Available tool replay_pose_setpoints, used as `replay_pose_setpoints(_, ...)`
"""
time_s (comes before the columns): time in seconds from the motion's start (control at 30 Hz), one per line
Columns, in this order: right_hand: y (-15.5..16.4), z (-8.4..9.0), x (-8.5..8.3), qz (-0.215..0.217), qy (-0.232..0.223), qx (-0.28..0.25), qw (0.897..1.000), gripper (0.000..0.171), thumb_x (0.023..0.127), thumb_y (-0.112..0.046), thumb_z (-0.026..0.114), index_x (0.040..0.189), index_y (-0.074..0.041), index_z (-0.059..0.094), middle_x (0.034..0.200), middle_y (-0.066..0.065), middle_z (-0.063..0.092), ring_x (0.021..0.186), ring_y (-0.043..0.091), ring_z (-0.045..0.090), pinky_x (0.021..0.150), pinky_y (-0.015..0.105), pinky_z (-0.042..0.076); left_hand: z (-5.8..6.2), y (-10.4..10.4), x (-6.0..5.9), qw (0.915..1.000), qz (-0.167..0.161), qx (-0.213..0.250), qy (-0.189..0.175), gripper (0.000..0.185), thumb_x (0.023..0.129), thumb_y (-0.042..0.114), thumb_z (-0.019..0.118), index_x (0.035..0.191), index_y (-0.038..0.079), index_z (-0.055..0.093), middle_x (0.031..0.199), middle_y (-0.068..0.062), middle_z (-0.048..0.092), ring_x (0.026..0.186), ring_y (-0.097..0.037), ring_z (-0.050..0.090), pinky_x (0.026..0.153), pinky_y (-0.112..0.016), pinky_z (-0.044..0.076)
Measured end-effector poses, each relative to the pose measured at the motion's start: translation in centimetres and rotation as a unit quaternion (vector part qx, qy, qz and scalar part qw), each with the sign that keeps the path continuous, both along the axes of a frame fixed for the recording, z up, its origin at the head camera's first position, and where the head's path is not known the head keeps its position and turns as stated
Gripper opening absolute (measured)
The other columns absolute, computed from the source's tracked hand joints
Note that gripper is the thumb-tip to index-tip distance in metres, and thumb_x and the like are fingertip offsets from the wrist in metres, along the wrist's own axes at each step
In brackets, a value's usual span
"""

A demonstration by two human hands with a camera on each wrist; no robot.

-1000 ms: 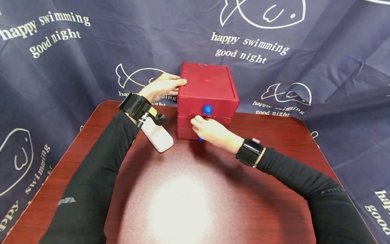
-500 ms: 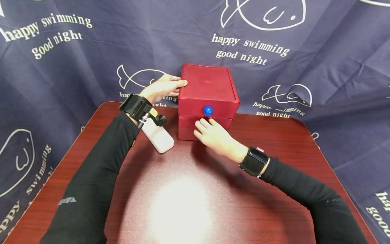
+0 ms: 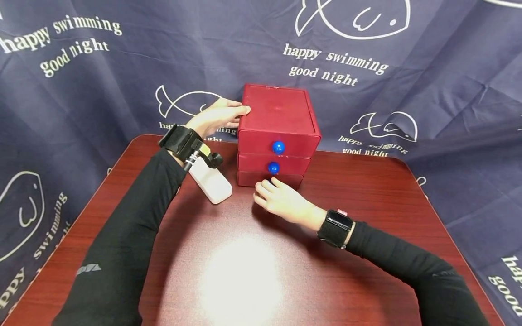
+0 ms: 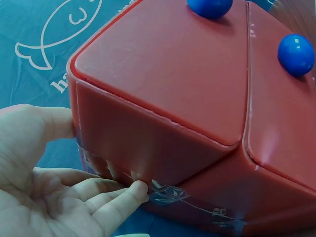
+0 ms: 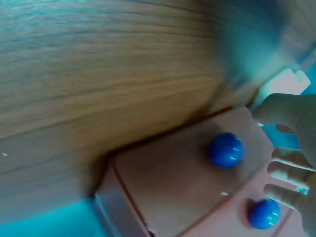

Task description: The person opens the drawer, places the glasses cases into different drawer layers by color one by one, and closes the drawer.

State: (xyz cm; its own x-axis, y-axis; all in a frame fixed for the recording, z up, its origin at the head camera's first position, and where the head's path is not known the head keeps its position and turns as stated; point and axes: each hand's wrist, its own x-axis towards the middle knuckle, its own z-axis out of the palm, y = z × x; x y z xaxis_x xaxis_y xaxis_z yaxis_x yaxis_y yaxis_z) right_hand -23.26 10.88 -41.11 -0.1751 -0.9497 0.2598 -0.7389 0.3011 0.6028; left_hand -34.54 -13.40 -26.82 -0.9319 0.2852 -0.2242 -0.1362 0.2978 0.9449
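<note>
While the left hand (image 3: 216,118) lies with flat, relaxed fingers against the side of the red plastic three-drawer box (image 3: 277,136) at the table's far edge, the right hand (image 3: 281,201) hovers loosely spread and empty just before the bottom drawer (image 3: 281,179), whose knob hides behind its fingertips. The round blue middle knob (image 3: 273,168) shows just above. Pinching the low knob squarely and pulling straight, against the bracing palm, should stop the box sliding

The bottom drawer's knob is hidden behind the right hand's fingers (image 3: 267,186); the right wrist view is blurred, its lower knob (image 5: 264,214) partly covered.
</note>
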Motion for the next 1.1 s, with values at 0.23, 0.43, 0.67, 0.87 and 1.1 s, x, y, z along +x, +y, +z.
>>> replay_pose_setpoints(0.23,0.2,-1.7,-1.8,-0.020,0.037,0.029,0.999,0.018,0.090,-0.012,0.075,0.106,-0.011,0.066,0.115,0.010,0.063,0.103,0.025,0.057,0.085,0.036,0.052,-0.2,-0.1,0.2,1.0000,0.001,0.003,-0.002,0.056,0.105,0.026,0.054,0.154,0.002,0.040,0.152,-0.016,0.051,0.138,-0.026,0.054,0.116,-0.034,0.045)
replay_pose_setpoints(0.43,-0.2,-2.1,-2.8,-0.023,0.045,0.025,0.998,0.013,0.089,-0.012,0.077,0.099,-0.010,0.069,0.109,0.009,0.061,0.098,0.024,0.054,0.069,0.029,0.051,-0.3,-0.1,0.1,1.0000,-0.002,0.008,-0.003,0.056,0.105,0.025,0.054,0.154,0.002,0.040,0.152,-0.016,0.051,0.139,-0.026,0.053,0.116,-0.034,0.044)
replay_pose_setpoints(0.67,-1.0,-2.5,-3.3,-0.031,0.066,0.016,0.997,0.007,0.096,-0.005,0.067,0.091,-0.008,0.071,0.096,0.007,0.056,0.090,0.022,0.050,0.062,0.021,0.045,-0.3,-0.1,-0.1,1.0000,-0.005,0.005,0.002,0.058,0.105,0.027,0.055,0.155,0.002,0.039,0.153,-0.015,0.050,0.140,-0.026,0.052,0.117,-0.034,0.044)
replay_pose_setpoints(0.87,-1.7,-2.7,-3.7,-0.034,0.102,0.009,0.994,0.005,0.095,-0.011,0.070,0.091,-0.009,0.072,0.091,0.005,0.055,0.087,0.021,0.049,0.059,0.018,0.041,-0.2,-0.2,-0.1,1.0000,-0.001,0.006,0.003,0.058,0.105,0.026,0.055,0.155,0.002,0.039,0.153,-0.015,0.050,0.140,-0.025,0.052,0.117,-0.034,0.044)
replay_pose_setpoints(1.1,-2.1,-3.1,-4.0,-0.035,0.081,0.000,0.996,0.011,0.095,-0.005,0.067,0.090,-0.012,0.073,0.090,0.004,0.055,0.087,0.020,0.049,0.058,0.018,0.042,-0.2,-0.1,0.0,0.9999,0.003,0.012,0.000,0.059,0.104,0.026,0.055,0.155,0.002,0.039,0.154,-0.015,0.050,0.140,-0.025,0.052,0.116,-0.034,0.044)
